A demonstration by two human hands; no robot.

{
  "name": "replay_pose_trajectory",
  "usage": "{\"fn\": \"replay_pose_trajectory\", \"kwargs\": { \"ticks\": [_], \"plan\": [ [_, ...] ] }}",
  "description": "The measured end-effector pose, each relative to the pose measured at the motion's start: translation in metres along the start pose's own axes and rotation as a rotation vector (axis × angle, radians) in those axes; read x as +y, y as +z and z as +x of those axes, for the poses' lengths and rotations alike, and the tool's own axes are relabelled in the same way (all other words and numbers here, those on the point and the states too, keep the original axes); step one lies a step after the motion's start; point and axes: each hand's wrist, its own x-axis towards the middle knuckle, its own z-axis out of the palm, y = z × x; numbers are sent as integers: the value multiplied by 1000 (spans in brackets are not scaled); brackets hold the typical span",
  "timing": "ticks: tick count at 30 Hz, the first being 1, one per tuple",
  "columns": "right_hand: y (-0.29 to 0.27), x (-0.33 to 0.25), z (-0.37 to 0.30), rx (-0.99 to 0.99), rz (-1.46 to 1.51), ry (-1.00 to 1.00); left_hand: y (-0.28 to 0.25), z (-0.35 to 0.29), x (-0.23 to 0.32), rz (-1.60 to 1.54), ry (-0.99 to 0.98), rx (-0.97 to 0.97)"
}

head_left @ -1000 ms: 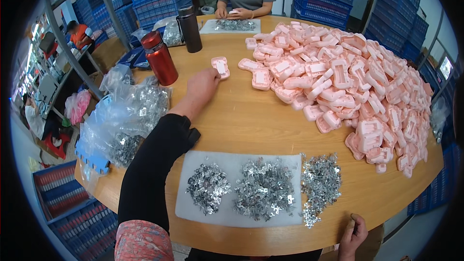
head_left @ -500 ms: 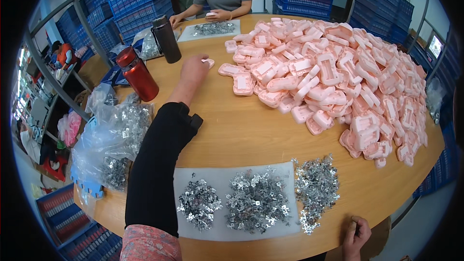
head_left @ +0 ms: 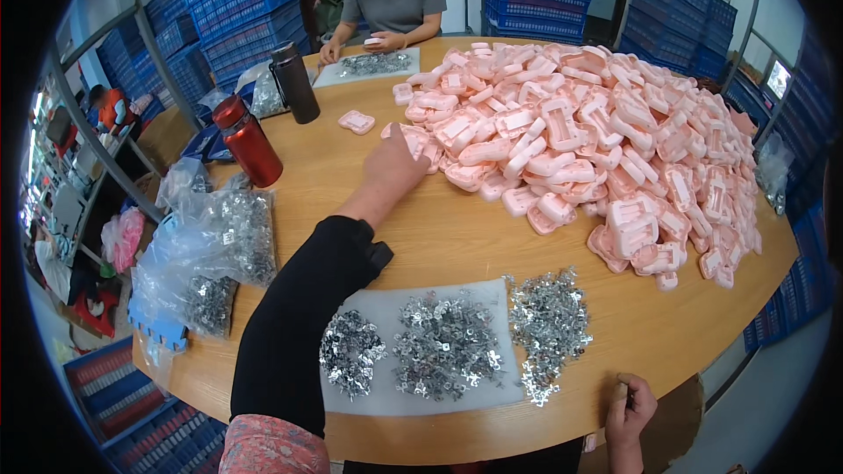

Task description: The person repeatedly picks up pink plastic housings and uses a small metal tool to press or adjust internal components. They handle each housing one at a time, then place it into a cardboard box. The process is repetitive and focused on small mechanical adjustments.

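As the left hand (head_left: 392,168) reaches with fingers curled onto a pink plastic part (head_left: 420,142) at the pile's (head_left: 597,132) near edge, its sleeve could drag metal clips (head_left: 443,347) off the white mat (head_left: 386,316), while the right hand (head_left: 634,405) pinches something I cannot identify

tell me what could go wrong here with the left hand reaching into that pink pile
1. The left hand is at the edge of the heaped pink plastic parts; pulling one out may send neighbours sliding.
2. The black sleeve lies beside the small metal pieces on the white sheet and could scatter them when drawn back.
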Motion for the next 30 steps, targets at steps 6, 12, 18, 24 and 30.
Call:
{"fn": "replay_pose_trajectory", "kwargs": {
  "ticks": [6, 12, 18, 24, 30],
  "plan": [
    [5, 10, -5, 100, 63, -21, -33, -58, -18, -132, 359, 131],
    [-7, 10, -4, 69, 306, 171, -85, -180, 11, -366, 505, 29],
    [-13, -50, 1, -60, 358, -29, -89, -286, 23, -490, 584, -114],
    [7, -126, -15, -389, 792, 240, -57, -381, 23, -647, 609, -253],
    [13, -117, -51, -558, 694, 464, -28, -438, 22, -703, 515, -382]
  ]
}}
